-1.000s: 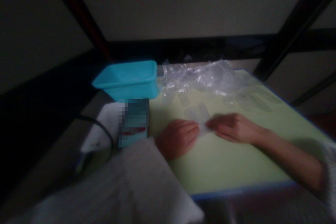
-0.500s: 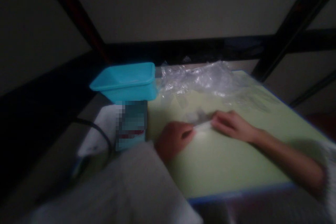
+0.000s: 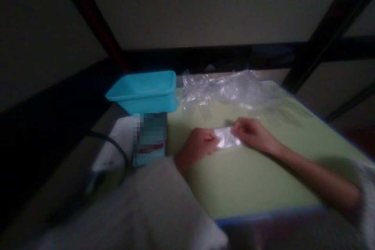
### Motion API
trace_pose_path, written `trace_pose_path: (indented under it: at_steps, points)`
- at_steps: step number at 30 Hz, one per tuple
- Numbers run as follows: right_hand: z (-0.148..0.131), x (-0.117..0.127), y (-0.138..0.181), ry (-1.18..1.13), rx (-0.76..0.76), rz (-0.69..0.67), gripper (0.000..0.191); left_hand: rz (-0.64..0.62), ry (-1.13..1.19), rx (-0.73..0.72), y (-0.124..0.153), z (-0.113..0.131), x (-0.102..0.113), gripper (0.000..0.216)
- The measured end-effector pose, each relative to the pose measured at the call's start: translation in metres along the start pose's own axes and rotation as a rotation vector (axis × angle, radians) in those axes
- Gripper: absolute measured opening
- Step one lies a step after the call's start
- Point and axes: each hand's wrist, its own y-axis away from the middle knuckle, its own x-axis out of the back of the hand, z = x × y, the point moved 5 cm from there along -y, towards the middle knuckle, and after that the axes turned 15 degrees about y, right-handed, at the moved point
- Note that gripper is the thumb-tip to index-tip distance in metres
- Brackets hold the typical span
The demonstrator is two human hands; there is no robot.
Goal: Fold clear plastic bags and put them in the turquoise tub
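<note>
A small clear plastic bag (image 3: 227, 138), shiny and whitish, is stretched between my two hands above the yellow-green table (image 3: 252, 179). My left hand (image 3: 200, 142) is closed on its left end, thumb and fingers pinched together. At the other end, my right hand (image 3: 250, 133) pinches the right edge. Whether anything lies inside the bag is too blurred to tell. Beyond my hands, a crumpled heap of clear plastic (image 3: 231, 88) spreads over the back of the table.
A turquoise plastic basin (image 3: 146, 99) stands at the back left. In front of it is a pixelated flat box or packet (image 3: 150, 138), beside white sheet-like material (image 3: 114, 144) and a dark cable (image 3: 113, 140). The table has a blue edge (image 3: 272, 215), and a wall rises behind it.
The bag has turned from nearly edge-on to showing its broad, shiny face. My hands have shifted slightly upward, both keeping their hold. The whole view has moved a little.
</note>
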Motion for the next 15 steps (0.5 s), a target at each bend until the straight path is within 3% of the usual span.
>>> trace_pose_path:
  at_steps: [4, 9, 13, 15]
  points:
    - [0.005, -0.001, -0.001, -0.080, -0.075, 0.065, 0.021, 0.049, 0.066, 0.057, -0.003, 0.001, 0.001, 0.011]
    - [0.011, 0.006, 0.002, -0.161, -0.087, 0.185, 0.024, 0.116, 0.149, 0.111, -0.001, 0.003, 0.002, 0.025]
    - [-0.001, 0.023, 0.013, 0.179, 0.052, 0.339, 0.013, 0.145, 0.188, 0.139, 0.002, 0.004, 0.002, 0.031]
    - [-0.013, 0.026, 0.019, 0.386, 0.178, 0.349, 0.012, 0.154, 0.202, 0.150, 0.003, 0.004, 0.002, 0.031]
